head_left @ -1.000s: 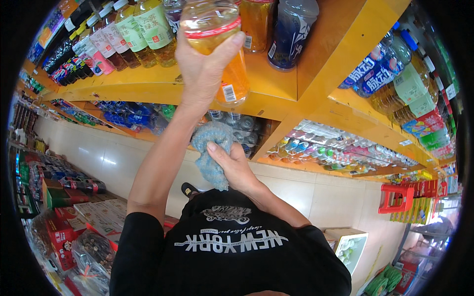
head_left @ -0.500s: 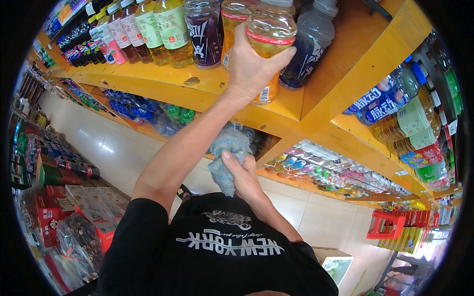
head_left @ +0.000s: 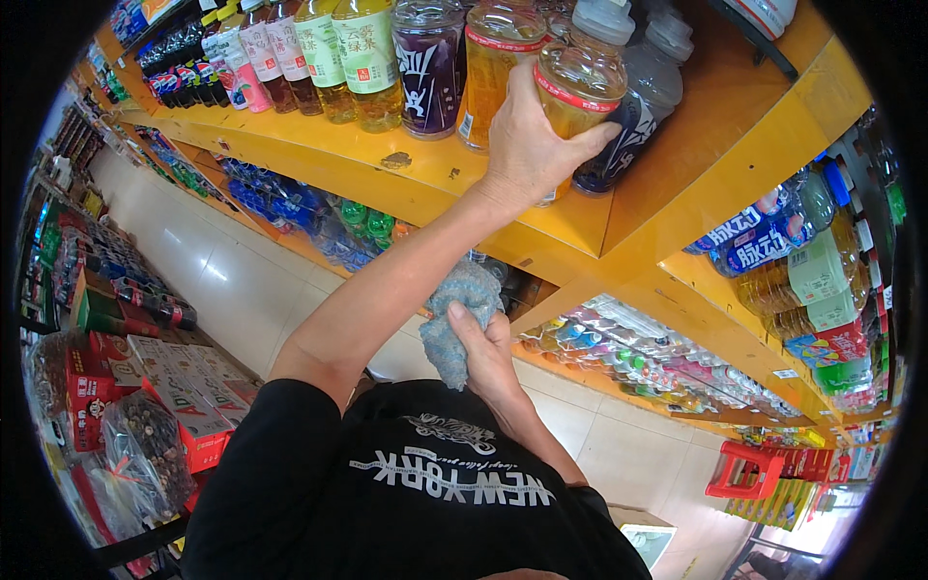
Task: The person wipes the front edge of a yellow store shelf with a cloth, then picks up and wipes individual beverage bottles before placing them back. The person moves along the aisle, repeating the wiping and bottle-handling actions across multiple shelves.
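My left hand [head_left: 536, 150] is wrapped around a clear bottle of amber drink [head_left: 580, 79] with a red band and pale cap. The bottle is at the shelf's front edge; my hand hides its lower part, so I cannot tell if its base touches the wood. Beside it on the left is a similar amber bottle [head_left: 493, 82], and on the right a dark-labelled bottle with a grey cap [head_left: 652, 87]. Lower, before my torso, my right hand [head_left: 493, 358] grips a crumpled blue-grey cloth [head_left: 449, 338], thumb on top.
The yellow shelf [head_left: 319, 150] carries a row of drinks, including a dark purple bottle [head_left: 430, 77] and green-labelled tea bottles [head_left: 367, 68]. An upright panel [head_left: 667, 179] closes it on the right. Cartons [head_left: 184, 387] stand at the left, a red plastic stool [head_left: 744, 471] at the right.
The shelf and its bottles have shifted slightly right and down in view. My left hand still holds the amber bottle, which sits closer to the dark bottle. The cloth remains in my right hand.
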Motion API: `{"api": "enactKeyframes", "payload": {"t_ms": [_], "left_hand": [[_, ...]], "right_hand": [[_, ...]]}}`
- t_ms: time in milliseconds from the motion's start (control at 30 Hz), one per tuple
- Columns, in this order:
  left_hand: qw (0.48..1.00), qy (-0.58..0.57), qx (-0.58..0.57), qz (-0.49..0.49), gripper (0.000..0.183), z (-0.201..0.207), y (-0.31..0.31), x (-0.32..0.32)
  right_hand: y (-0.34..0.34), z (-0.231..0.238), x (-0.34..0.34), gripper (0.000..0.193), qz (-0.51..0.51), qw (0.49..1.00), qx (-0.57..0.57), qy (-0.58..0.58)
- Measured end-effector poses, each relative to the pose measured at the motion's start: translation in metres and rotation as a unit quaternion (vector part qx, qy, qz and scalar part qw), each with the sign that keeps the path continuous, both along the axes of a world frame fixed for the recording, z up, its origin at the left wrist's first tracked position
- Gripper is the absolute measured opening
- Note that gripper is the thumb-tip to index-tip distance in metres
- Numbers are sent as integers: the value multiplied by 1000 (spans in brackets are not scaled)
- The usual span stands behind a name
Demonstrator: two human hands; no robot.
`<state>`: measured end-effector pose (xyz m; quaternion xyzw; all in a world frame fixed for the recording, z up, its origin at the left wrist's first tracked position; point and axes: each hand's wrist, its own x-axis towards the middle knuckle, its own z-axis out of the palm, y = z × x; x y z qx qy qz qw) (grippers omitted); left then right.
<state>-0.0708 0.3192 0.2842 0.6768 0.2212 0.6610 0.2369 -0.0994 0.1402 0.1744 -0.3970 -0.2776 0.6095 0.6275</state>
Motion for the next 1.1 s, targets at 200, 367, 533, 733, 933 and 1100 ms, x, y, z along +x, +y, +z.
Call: {"api": "enactKeyframes", "payload": {"t_ms": [200,367,533,733,933,1100], "left_hand": [[993,114,-19,-8,81,-28,-6,-23],[983,172,-41,-43,76,-34,-9,-38],[985,164,-33,-32,74,-35,-11,-35],[987,154,-16,31,72,-36,-12,-29],[980,132,88,117,75,-43,-10,-21],[978,127,91,138,75,-43,-9,-20]], "right_hand": [[2,-5,-3,25,17,1000,3,-8],[4,-13,-7,26,33,999,-2,-19],[4,-11,-8,27,44,998,5,-38],[3,-11,-6,29,34,999,-1,-27],[4,-19,-6,26,9,999,20,-31],[4,-22,-6,26,23,999,20,-29]]}}
